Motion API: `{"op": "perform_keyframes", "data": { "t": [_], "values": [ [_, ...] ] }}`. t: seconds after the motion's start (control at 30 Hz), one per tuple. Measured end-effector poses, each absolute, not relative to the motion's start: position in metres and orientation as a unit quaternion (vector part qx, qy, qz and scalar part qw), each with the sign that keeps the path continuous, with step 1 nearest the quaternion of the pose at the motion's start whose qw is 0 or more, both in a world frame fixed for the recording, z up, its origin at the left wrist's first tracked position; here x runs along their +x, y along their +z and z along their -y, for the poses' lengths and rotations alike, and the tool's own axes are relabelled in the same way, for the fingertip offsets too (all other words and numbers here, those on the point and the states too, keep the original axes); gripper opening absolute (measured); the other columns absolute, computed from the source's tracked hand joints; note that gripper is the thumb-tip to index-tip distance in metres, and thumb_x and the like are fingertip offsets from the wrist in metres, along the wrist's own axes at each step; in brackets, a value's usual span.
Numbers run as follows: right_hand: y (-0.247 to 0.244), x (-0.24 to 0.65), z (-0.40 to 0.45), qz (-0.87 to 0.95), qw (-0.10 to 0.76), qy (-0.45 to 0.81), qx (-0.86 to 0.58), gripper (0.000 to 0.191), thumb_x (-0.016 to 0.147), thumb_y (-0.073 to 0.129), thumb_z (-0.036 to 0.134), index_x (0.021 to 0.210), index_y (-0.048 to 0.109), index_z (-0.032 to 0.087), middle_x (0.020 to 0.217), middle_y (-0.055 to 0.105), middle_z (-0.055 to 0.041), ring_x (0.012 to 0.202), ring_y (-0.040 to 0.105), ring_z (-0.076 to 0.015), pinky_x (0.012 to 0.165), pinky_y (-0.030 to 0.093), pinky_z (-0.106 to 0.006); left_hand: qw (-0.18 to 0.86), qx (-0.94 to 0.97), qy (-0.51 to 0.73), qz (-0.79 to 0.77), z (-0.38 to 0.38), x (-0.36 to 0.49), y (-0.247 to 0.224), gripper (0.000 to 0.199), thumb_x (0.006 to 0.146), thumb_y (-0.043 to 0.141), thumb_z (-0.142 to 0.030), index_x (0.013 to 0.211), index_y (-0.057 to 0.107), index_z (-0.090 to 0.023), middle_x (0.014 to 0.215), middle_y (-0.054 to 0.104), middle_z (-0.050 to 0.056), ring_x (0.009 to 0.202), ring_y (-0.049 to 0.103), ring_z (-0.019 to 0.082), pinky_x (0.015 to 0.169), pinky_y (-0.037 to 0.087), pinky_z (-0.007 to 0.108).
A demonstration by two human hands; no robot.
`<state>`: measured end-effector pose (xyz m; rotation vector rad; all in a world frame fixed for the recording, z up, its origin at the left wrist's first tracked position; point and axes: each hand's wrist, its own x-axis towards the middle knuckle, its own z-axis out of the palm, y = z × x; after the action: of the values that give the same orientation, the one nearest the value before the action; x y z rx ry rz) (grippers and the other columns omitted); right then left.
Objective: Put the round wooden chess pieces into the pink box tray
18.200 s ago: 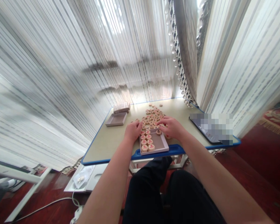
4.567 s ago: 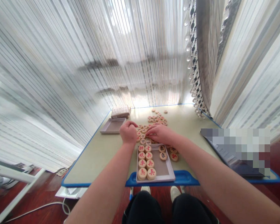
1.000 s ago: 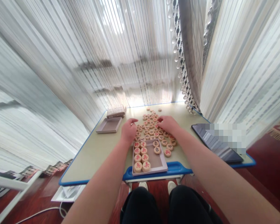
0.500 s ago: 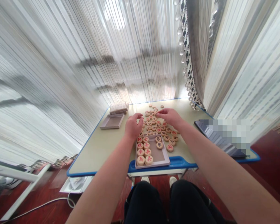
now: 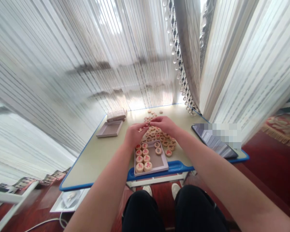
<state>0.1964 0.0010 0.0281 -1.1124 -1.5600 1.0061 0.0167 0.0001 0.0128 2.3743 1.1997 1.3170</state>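
Note:
My right hand (image 5: 165, 124) pinches a round wooden Chinese chess piece (image 5: 149, 123) with dark marking above the scattered pieces. From the other side my left hand (image 5: 134, 132) reaches in, thumb and fingers apart, its fingertips at that same piece; whether they press on it is hard to see. Below the hands, a shallow cardboard box (image 5: 156, 169) stands at the table's front edge. Two columns of red-marked pieces (image 5: 146, 159) fill its left side, and two dark-marked pieces (image 5: 158, 151) lie at its upper right. Many loose pieces (image 5: 165, 143) spread behind and right of the box, partly hidden by my hands.
An open box lid (image 5: 109, 129) and a folded paper bundle (image 5: 116, 114) lie at the back left of the blue-edged table (image 5: 87, 164). A tablet (image 5: 214, 141) rests on the right side. String curtains (image 5: 125, 71) hang behind the table.
My hands have come together over the loose pieces, the right moving left with a piece and the left reaching inward. The whole view has shifted slightly.

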Motion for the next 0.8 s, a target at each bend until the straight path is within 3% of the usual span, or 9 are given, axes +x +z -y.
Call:
{"op": "perform_keyframes", "data": {
  "t": [0.3, 0.5, 0.8],
  "values": [
    [0.023, 0.196, -0.003, 0.661, 0.461, 0.415, -0.422, 0.025, 0.071, 0.067, 0.033, 0.087, 0.070, 0.015, 0.085, 0.070, -0.0058, 0.084, 0.062, -0.0179, 0.078, 0.047, -0.032, 0.124, 0.786, 0.460, -0.393, 0.000, 0.018, 0.009, 0.033, 0.077, 0.062, -0.034, 0.108, 0.067, -0.022, 0.088, 0.072, 0.005, 0.072, 0.064, 0.015, 0.068, 0.052, 0.028],
    [0.016, 0.195, -0.003, 0.703, 0.435, 0.404, -0.393, 0.024, 0.072, 0.064, 0.030, 0.091, 0.070, 0.016, 0.089, 0.070, -0.0050, 0.087, 0.062, -0.0188, 0.082, 0.047, -0.033, 0.111, 0.794, 0.433, -0.412, 0.001, 0.016, 0.007, 0.028, 0.076, 0.063, -0.035, 0.100, 0.069, -0.021, 0.086, 0.071, 0.005, 0.078, 0.064, 0.017, 0.070, 0.051, 0.030],
    [0.018, 0.191, 0.000, 0.712, 0.460, 0.360, -0.389, 0.031, 0.069, 0.065, 0.024, 0.098, 0.065, 0.015, 0.079, 0.068, -0.0038, 0.070, 0.061, -0.0140, 0.064, 0.050, -0.028, 0.156, 0.777, 0.449, -0.413, 0.001, 0.017, 0.008, 0.029, 0.075, 0.063, -0.040, 0.096, 0.064, -0.020, 0.084, 0.070, 0.005, 0.077, 0.064, 0.017, 0.068, 0.050, 0.028]
  ]
}}
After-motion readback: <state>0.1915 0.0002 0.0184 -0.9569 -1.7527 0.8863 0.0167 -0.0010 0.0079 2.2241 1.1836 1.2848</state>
